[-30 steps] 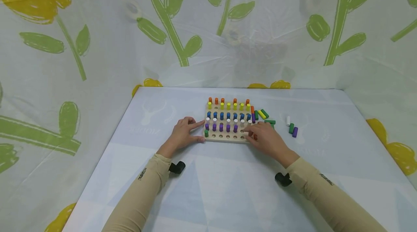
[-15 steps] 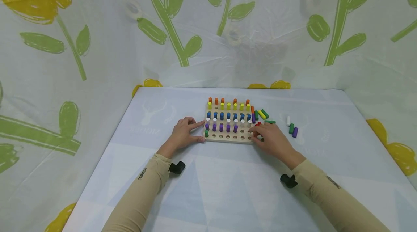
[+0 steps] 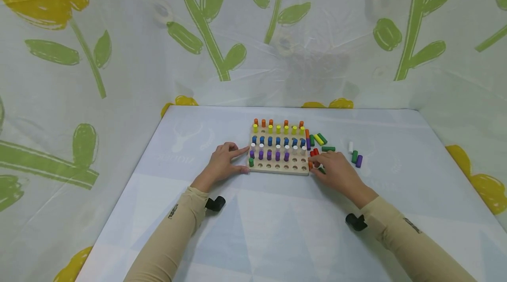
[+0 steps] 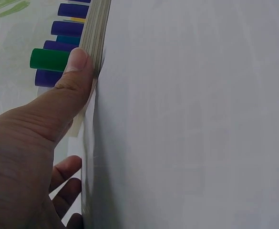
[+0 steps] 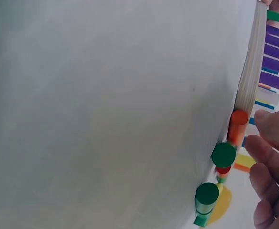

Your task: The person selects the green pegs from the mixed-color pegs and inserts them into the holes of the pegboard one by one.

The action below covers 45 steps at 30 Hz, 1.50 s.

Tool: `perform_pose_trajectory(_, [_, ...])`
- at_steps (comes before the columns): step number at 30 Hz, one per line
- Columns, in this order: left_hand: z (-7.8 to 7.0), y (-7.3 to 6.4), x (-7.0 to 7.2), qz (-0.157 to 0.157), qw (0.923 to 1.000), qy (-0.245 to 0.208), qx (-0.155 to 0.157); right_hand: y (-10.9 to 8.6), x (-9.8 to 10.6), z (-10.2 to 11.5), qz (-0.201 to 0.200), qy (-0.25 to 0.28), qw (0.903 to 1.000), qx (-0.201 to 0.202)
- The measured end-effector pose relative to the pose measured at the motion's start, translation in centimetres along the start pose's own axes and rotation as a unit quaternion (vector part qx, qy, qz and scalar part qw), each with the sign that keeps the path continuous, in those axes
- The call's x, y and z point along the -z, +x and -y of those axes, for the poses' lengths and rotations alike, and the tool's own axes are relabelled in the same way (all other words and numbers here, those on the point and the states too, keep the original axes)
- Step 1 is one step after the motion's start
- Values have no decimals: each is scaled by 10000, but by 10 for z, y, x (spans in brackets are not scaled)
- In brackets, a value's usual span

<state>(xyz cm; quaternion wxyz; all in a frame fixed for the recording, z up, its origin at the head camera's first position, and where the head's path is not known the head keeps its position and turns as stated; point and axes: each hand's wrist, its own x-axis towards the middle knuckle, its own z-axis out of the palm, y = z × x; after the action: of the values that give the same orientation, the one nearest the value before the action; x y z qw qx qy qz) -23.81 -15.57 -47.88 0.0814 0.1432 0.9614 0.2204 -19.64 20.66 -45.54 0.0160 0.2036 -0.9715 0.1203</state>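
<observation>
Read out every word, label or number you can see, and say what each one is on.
No text is legible.
Left sleeve: dark print, too small to read.
Right sleeve: dark print, too small to read.
Table cover: faint lettering, too blurred to read.
Pegboard and pegs: none visible.

floral sheeting point(image 3: 332, 62) around pale table point(image 3: 277, 233)

No words or numbers are legible. Pale lettering point(image 3: 176, 159) below an antler-shaped emblem point(image 3: 186, 137) on the tabletop point(image 3: 237, 247) is too faint to read; the dark marks point(image 3: 173, 211) on the left sleeve point(image 3: 164, 236) and right sleeve point(image 3: 420, 244) are too small.
</observation>
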Motion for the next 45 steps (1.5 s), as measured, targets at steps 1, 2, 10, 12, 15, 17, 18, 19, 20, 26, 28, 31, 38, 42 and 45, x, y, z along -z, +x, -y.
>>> perform_pose_trajectory(1, [0,0,0,-3,10000,-1,-2,-1,0,0,0,-19,10000,-2])
perform_pose_trajectory(2, [0,0,0,-5,10000,-2,-7,-1,1,-1,-5,-42,10000,-2])
perform_pose_trajectory(10, [-1,-1,0,-2,10000,-6,-42,-4,3,-3,81,-228,9996,-162])
perform_pose_trajectory(12, [-1,-1,1,-2,10000,-8,-48,-4,4,-4,93,-270,9994,-207])
perform_pose_trajectory(15, [-1,-1,1,3,10000,-17,-64,-4,4,-4,86,-317,9991,-251])
perform_pose_trajectory(17, [-1,-2,2,7,10000,-9,-62,-5,4,-4,78,-319,9991,-266])
perform_pose_trajectory(18, [-1,-2,1,5,10000,-4,-64,-5,4,-5,73,-315,9991,-275])
perform_pose_trajectory(19, [-1,-2,1,1,10000,-1,-63,-5,3,-5,74,-310,9991,-287])
perform_pose_trajectory(20, [-1,-2,1,-7,10000,7,-67,-6,4,-6,75,-297,9991,-283])
perform_pose_trajectory(26, [1,-1,0,-51,9999,27,-88,-6,4,-9,145,-249,9989,-366])
perform_pose_trajectory(28, [1,-1,0,-58,9999,33,-89,-6,5,-9,176,-217,9987,-415])
perform_pose_trajectory(31, [2,-1,-1,-58,9999,36,-92,-6,8,-7,229,-186,9984,-490])
perform_pose_trajectory(38, [3,-1,-2,-75,9999,-6,-114,-5,7,-8,379,-117,9975,-591])
perform_pose_trajectory(42, [3,-1,-3,-80,9999,-11,-127,-5,5,-9,450,-69,9971,-616])
perform_pose_trajectory(45, [3,0,-3,-71,9999,-9,-122,-5,4,-10,451,-83,9971,-609])
